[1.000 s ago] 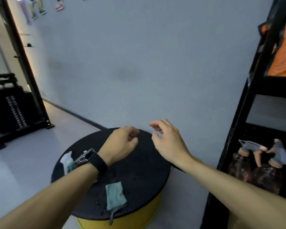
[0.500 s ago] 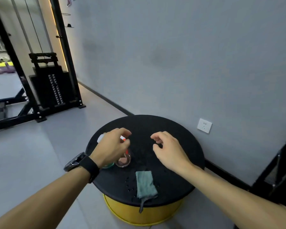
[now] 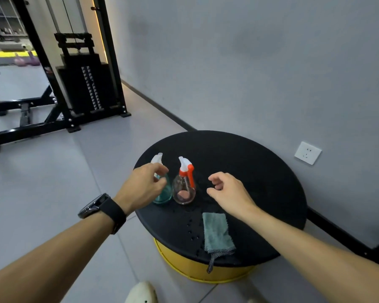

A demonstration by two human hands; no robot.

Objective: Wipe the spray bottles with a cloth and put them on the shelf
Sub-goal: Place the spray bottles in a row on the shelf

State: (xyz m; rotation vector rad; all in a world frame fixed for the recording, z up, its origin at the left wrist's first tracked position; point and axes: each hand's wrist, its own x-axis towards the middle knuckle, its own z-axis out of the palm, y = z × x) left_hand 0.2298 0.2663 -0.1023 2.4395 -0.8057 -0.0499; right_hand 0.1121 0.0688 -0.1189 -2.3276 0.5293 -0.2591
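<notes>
Head view: your left hand [image 3: 143, 185] reaches the teal spray bottle [image 3: 162, 191], grip loose and not yet closed, your right hand [image 3: 228, 191] empty beside the red-triggered clear bottle [image 3: 184, 189], folded cloth [image 3: 217, 232] waiting at the round table [image 3: 260, 171] edge.

A gym: cable weight machine [image 3: 83, 84], kettlebells [image 3: 26, 60] behind.

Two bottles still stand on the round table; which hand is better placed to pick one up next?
Left. The left hand hovers right at the teal bottle, fingers loosely curled beside it. The right hand is empty, clear of the red-trigger bottle, nearer the cloth.
</notes>
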